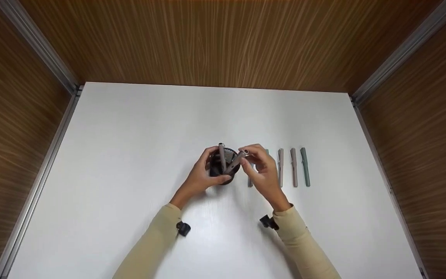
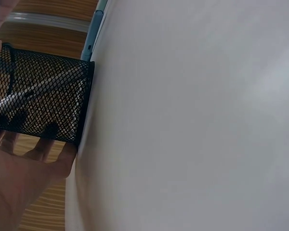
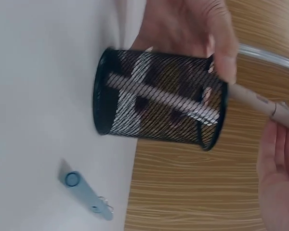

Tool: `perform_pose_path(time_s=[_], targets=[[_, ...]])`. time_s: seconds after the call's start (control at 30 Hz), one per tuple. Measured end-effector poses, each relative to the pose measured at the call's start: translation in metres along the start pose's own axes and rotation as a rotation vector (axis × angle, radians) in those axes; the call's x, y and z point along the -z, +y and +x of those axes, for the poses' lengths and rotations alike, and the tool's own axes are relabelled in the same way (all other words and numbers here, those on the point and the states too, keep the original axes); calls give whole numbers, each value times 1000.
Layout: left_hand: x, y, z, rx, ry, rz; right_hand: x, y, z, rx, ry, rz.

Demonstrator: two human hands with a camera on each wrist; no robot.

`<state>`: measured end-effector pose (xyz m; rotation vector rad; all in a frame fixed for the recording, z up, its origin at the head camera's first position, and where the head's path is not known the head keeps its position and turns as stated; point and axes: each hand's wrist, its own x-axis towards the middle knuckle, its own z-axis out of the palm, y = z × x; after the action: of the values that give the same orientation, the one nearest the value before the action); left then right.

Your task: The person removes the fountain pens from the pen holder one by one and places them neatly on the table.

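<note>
My left hand (image 1: 199,179) grips a black mesh pen cup (image 1: 216,169) round its side. One greyish-pink pen (image 1: 222,155) leans inside the cup. Between thumb and fingers my right hand (image 1: 266,179) pinches another greyish-pink pen (image 1: 234,164) near its upper end. This pen slants across the cup's rim, its lower end at the mouth. Through the mesh in the right wrist view, a pen shaft (image 3: 168,98) shows inside. In the left wrist view the cup (image 2: 48,91) has the left fingers curled under it.
To the right lie two pinkish pens (image 1: 294,167) and a green pen (image 1: 305,166) in a row on the white table (image 1: 130,135). Partly behind the right hand is a blue pen (image 1: 250,181). Wood-grain panels (image 1: 215,42) enclose the back and sides.
</note>
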<state>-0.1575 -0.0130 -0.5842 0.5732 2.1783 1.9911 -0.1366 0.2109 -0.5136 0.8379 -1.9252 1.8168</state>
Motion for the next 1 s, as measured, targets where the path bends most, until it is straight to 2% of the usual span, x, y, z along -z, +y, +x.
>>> perform_pose_path(time_s=[0.23,0.5,0.73,1.0], targets=[[0,-1,1,-4,1,3,2,-13,3,58,120,44],[0,0,-2,0,10,5,12,-13,1,35,210,85],[0,-1,-2,7,12,5,28,-8,1,-8,230,77],[0,2,-2,4,12,5,48,-2,1,-123,212,29]])
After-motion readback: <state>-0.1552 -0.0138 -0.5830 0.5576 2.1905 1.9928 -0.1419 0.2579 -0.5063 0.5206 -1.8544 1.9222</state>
